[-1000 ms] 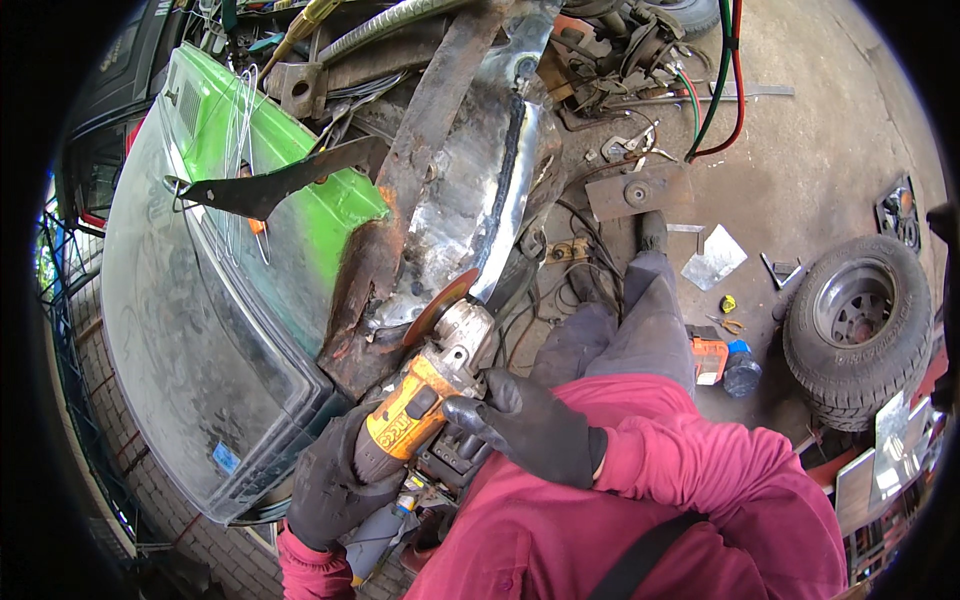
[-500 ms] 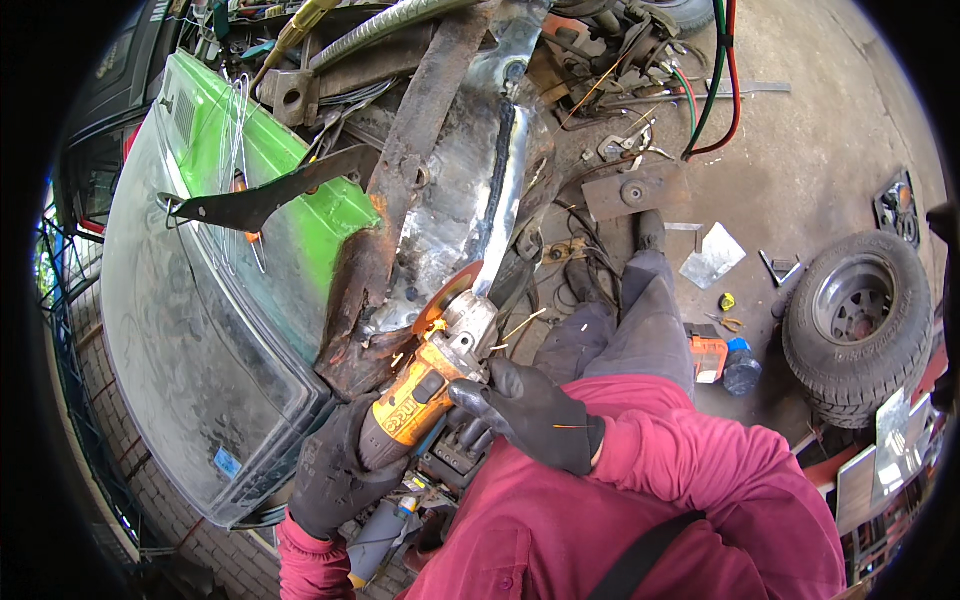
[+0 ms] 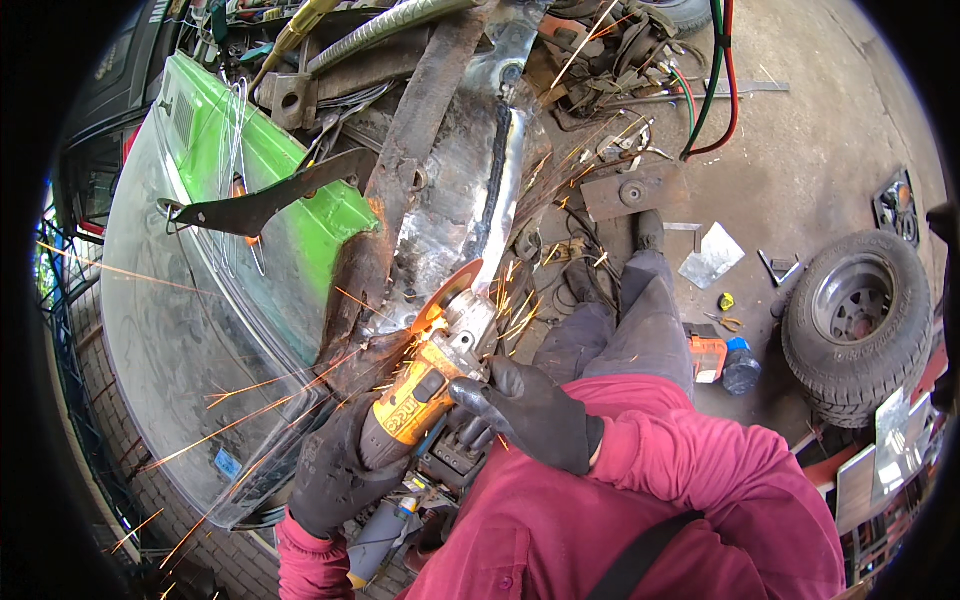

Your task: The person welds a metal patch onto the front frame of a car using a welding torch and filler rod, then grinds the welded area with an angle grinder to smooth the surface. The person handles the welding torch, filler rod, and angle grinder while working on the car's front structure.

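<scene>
A yellow angle grinder is held between my two hands in front of my body. My left hand, in a dark glove, wraps round the rear of its body. Closer to the head, my right hand, gloved too, grips the grinder's side. The reddish disc meets the lower end of a bare metal panel with a dark weld seam. Orange sparks fly from the contact to both sides. A rusty metal strip runs along the panel's left edge.
A green body part with a dusty windscreen stands at my left. On the floor to the right lie a wheel, a sheet metal offcut, pliers and an orange box. Red and green hoses hang at the upper right.
Sparks have grown from a few near the disc into long streaks to the left and right. My hands and the angle grinder stay almost in the same place.
</scene>
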`<state>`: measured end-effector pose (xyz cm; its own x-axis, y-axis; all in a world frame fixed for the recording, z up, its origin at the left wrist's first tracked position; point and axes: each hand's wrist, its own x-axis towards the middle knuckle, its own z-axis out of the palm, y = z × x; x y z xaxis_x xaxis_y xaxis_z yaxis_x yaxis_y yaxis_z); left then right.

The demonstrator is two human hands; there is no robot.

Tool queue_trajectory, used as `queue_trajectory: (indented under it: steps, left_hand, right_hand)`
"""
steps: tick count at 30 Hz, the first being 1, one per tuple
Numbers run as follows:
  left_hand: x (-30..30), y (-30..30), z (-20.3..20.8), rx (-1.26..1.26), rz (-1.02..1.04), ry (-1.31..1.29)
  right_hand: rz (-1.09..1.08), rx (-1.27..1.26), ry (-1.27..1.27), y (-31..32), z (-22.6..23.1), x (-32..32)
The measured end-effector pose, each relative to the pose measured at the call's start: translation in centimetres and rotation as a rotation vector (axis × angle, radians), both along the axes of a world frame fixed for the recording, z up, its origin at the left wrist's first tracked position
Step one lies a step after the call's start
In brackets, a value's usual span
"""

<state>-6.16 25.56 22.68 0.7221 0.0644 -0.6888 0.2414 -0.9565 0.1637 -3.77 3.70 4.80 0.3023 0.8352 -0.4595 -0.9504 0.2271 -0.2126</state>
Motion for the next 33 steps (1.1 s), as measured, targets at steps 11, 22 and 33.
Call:
queue_trajectory:
  steps: [11, 22, 33]
  left_hand:
    - [-0.7, 1.1, 0.0, -0.029, 0.021, 0.059]
    - [0.0, 1.0, -0.2, -0.023, -0.055, 0.008]
    - [0.3, 0.6, -0.4, -0.07, 0.015, 0.021]
  right_hand:
    - [-0.03, -0.03, -0.015, 0.2, -0.2, -0.3]
    - [-0.063, -0.023, -0.047, 0.8, -0.6, -0.6]
    - [-0.057, -0.037, -0.036, 0.1, 0.1, 0.1]
